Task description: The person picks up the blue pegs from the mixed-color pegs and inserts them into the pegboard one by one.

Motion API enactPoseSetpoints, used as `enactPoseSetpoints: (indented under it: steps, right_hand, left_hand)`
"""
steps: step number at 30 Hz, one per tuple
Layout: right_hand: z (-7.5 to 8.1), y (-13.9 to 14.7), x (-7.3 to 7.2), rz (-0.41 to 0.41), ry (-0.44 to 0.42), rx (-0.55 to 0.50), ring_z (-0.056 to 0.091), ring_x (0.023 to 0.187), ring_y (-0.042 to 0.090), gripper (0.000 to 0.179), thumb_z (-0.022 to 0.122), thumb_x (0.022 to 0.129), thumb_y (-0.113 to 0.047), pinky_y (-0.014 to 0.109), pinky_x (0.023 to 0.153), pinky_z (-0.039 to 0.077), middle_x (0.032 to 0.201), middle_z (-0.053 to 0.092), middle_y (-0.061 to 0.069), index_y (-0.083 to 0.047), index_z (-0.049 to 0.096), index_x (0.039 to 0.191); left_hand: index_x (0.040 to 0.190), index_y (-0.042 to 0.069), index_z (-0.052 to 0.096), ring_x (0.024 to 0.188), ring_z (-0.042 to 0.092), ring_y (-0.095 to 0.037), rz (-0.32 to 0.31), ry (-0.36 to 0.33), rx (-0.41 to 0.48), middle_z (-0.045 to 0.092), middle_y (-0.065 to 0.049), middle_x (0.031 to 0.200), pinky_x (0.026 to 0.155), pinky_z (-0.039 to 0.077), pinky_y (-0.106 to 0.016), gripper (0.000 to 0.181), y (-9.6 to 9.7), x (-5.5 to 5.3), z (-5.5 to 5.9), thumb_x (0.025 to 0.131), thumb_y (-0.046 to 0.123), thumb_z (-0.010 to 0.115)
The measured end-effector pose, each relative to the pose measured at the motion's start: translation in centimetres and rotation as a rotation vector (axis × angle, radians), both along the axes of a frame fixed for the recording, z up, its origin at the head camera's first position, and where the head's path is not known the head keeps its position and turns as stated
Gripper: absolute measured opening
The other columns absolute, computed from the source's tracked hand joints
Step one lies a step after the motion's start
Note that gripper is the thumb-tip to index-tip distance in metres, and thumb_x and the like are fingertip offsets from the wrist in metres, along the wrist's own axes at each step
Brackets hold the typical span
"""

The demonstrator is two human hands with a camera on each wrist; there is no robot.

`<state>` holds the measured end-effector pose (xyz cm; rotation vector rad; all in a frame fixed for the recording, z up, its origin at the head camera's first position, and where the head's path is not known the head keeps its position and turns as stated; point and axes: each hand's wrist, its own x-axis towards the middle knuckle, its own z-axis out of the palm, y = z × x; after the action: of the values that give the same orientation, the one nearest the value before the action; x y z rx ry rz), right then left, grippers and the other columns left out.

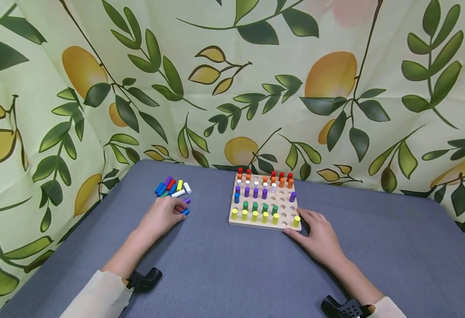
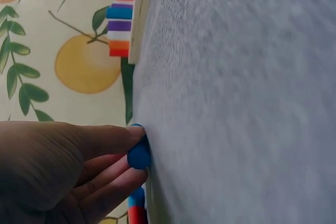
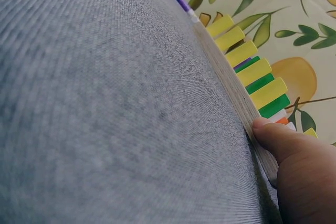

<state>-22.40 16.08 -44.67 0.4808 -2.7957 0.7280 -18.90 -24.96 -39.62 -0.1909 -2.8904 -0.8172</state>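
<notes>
My left hand pinches a blue peg between thumb and fingers, low over the cloth in front of a loose pile of pegs. A purple peg lies close by its fingertips. The wooden pegboard stands right of centre, with rows of red, orange, white, purple, blue, green and yellow pegs and some bare holes toward its right side. At the board's near right corner, my right hand grips it, thumb on the front edge and fingers along the right side. Part of those fingers is hidden in the right wrist view.
Loose blue, red, white, green and yellow pegs lie piled at the left of the grey-blue cloth-covered table. A leaf-and-fruit patterned curtain hangs behind the table. Each wrist wears a black camera band.
</notes>
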Motion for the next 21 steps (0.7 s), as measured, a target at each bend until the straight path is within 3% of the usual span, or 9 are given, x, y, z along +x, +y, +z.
enactPoseSetpoints:
  steps: [7, 13, 21]
  right_hand:
    - [0.0, 0.0, -0.1, 0.0, 0.012, -0.001, 0.053, 0.129, 0.044, 0.079, 0.073, 0.088, -0.052, 0.064, 0.104, 0.042, 0.138, 0.06, 0.024, 0.002, 0.055, 0.142]
    - [-0.1, 0.0, -0.2, -0.001, 0.012, 0.002, 0.052, 0.13, 0.044, 0.079, 0.073, 0.088, -0.052, 0.064, 0.105, 0.041, 0.139, 0.06, 0.024, 0.002, 0.054, 0.142]
    - [-0.1, 0.0, 0.0, 0.0, 0.004, 0.004, 0.052, 0.129, 0.044, 0.08, 0.072, 0.088, -0.054, 0.065, 0.104, 0.041, 0.139, 0.059, 0.024, 0.002, 0.054, 0.142]
  left_hand:
    - [0.106, -0.005, 0.075, 0.085, 0.073, -0.021, -0.002, 0.012, -0.008, 0.077, -0.014, 0.094, 0.077, 0.06, -0.039, 0.023, 1.3, -1.0, 0.1, 0.084, 0.0, 0.076]
    - [0.114, -0.006, 0.073, 0.081, 0.068, -0.018, 0.009, -0.02, -0.011, 0.075, -0.012, 0.089, 0.073, 0.058, -0.037, 0.032, 2.2, -2.0, 0.4, 0.083, 0.0, 0.077]
    - [0.108, 0.001, 0.077, 0.084, 0.067, -0.019, -0.016, -0.058, -0.063, 0.076, -0.01, 0.091, 0.079, 0.058, -0.039, 0.023, 3.8, -3.7, 0.6, 0.084, 0.004, 0.078]
